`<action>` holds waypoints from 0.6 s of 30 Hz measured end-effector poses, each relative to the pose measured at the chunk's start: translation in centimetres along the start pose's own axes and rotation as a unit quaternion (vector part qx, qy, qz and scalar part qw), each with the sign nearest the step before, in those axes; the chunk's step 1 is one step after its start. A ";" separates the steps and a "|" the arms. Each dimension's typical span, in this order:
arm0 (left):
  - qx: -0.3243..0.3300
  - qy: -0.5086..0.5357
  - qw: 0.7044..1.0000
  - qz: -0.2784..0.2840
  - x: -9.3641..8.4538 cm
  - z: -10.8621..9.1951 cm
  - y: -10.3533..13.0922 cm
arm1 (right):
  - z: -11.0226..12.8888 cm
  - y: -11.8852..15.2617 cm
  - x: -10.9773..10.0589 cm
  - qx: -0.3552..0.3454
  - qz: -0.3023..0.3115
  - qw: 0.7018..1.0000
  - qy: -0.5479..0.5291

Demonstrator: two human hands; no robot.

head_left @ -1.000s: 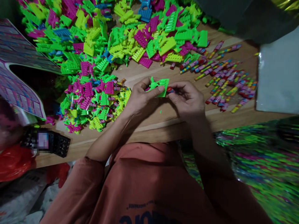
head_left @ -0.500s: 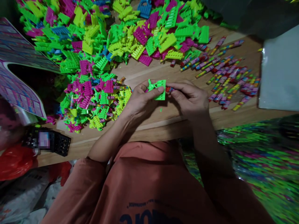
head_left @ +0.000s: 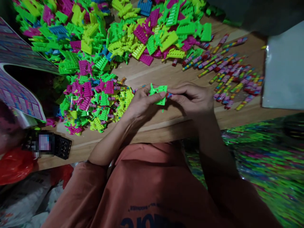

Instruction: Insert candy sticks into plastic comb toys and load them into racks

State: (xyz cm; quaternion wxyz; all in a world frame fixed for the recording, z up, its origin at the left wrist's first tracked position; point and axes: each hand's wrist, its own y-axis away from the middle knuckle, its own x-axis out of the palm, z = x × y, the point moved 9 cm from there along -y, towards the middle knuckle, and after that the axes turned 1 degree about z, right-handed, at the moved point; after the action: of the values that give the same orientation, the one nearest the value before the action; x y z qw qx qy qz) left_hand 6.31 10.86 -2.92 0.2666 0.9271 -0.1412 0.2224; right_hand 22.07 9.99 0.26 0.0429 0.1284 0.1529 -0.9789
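In front of my chest, my left hand [head_left: 144, 100] is closed around a bright green plastic toy piece [head_left: 161, 99], its thumb pressed on top. The piece has a flat plate and a small figure-like shape at its left end. My right hand [head_left: 193, 96] pinches a short stick in a printed red and purple wrapper [head_left: 168, 95], held against the right edge of the green piece. The fingers cover most of this stick. Whether its end sits inside the piece cannot be seen. A tiny green scrap [head_left: 162, 110] lies on the table below.
A pile of green, pink, yellow and blue plastic pieces [head_left: 142, 33] covers the back. Another pile, some with sticks in it [head_left: 86, 91], lies left. Loose printed sticks [head_left: 228, 69] lie right, beside a white box-like object [head_left: 283, 69]. A black device [head_left: 63, 146] sits front left.
Both hands have shifted slightly, and the green piece is tilted a little more. The wrapped stick remains at its right edge, with less of it showing.
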 end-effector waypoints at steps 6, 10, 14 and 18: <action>0.089 -0.068 0.991 -0.073 -0.9 -1.2 1.1 | 1.3 0.5 1.4 -0.046 -0.008 0.995 0.093; 0.134 -0.115 0.978 -0.111 -0.9 -2.3 1.4 | 1.6 0.8 2.4 -0.019 -0.019 0.990 0.142; 0.118 -0.041 0.988 -0.092 -0.1 -1.9 1.4 | 1.3 1.2 1.5 0.014 -0.048 0.995 0.090; 0.038 0.017 0.998 -0.056 0.3 -0.5 1.4 | -0.2 1.8 0.8 0.067 -0.048 0.997 -0.006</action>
State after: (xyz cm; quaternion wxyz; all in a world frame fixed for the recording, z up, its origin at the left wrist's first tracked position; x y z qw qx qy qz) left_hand 5.86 9.95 -1.76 0.2459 0.9390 -0.0763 0.2279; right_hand 21.58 8.34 -0.64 -0.0114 0.1175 0.0930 -0.9886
